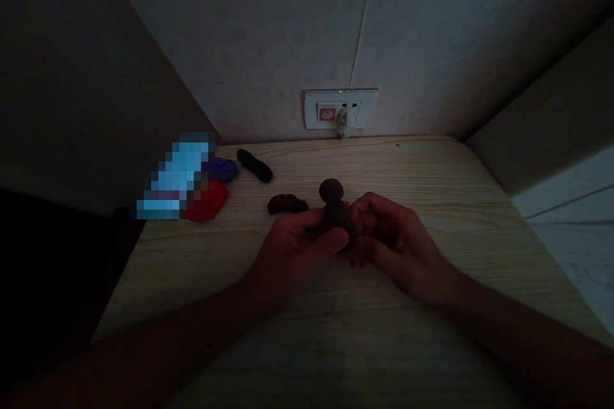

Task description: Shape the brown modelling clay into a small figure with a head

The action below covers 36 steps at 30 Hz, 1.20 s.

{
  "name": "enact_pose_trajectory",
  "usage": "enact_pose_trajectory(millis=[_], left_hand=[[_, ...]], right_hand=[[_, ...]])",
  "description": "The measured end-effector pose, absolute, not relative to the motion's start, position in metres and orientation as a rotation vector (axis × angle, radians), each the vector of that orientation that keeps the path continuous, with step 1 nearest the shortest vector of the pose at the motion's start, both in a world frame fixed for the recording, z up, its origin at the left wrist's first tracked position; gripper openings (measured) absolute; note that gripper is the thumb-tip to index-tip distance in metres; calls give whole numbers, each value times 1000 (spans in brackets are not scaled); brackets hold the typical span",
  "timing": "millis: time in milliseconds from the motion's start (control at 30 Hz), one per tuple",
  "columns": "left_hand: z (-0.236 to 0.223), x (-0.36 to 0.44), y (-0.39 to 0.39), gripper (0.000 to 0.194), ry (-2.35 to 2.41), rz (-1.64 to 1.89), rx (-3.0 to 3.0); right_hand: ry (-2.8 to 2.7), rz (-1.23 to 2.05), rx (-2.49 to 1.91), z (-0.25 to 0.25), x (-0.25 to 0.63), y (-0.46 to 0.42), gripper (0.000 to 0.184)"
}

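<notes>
Brown figure (339, 216) over the bench (432, 172) is pinched in the left hand (297, 248), with the right hand (400, 246) curled at the figure's side, grip unclear; excess pressure could dent it or loosen its round top (330, 190).

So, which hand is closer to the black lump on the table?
The left hand. It is on the near side of the black lump, somewhat to its right; the right hand is farther right, beyond the brown figure.
</notes>
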State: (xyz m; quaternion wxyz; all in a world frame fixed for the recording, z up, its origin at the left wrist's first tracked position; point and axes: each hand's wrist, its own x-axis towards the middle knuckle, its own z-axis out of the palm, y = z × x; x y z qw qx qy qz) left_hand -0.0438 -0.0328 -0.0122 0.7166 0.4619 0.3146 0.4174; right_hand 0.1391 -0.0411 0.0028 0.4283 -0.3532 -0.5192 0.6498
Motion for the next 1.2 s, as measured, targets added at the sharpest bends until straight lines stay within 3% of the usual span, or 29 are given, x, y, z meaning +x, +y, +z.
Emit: enact_pose_trajectory(millis=[167,467,933,1200], left_hand=[[-15,-43,-32,18,534,908,1013],[-17,-45,-34,19,551,903,1002],[-18,-45,-34,15,610,905,1021],[-14,-43,-33,19,537,909,1035]], right_hand=[[-1283,1680,-822,-1,141,-40,19],[-1244,1692,-816,-4,140,-40,36],[-1294,1535,-1021,-2,135,-46,27],[-1277,1627,-846,0,139,-45,26]])
